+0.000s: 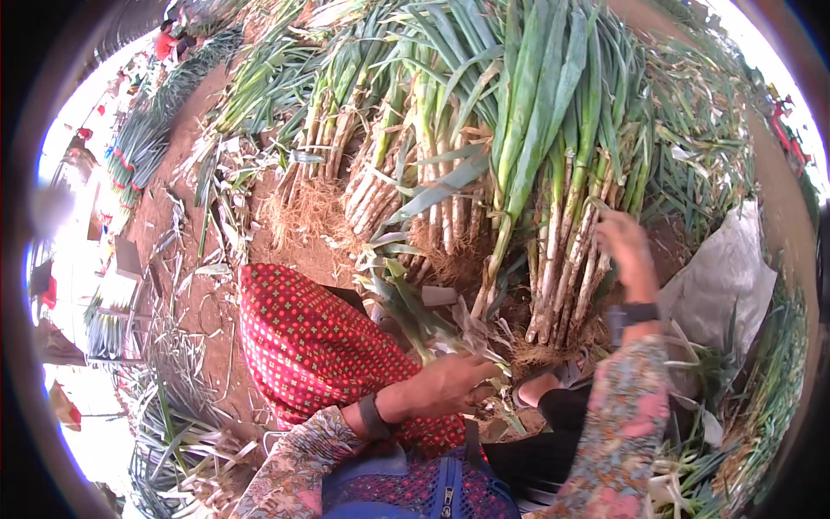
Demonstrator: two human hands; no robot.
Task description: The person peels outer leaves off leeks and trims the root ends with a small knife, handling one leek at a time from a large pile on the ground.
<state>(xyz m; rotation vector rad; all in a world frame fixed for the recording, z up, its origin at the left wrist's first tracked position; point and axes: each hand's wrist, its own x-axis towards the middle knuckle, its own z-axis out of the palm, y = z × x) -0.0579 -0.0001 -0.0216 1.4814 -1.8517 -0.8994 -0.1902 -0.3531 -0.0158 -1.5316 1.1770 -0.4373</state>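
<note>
Bundled leeks (562, 251) with long green tops and dirty, rooted white ends stand in front of me. My right hand (624, 244) reaches to the right side of this bundle, its fingers bent around a leek stalk there. My left hand (454, 382) is low in front of my lap with curled fingers. Green leek leaves (406, 303) and pale, peeled scraps lie right by it; what its fingers hold is hidden. Between the hands, one thick leek (510, 190) leans on the bundle, its lower end near the ground.
More leek bundles (333, 138) stand to the left, on reddish soil (194, 320) strewn with leaf scraps. A whitish plastic sheet (722, 281) lies at right. A red patterned cloth (320, 337) covers my left knee. Leek rows and a person in red (166, 41) are far left.
</note>
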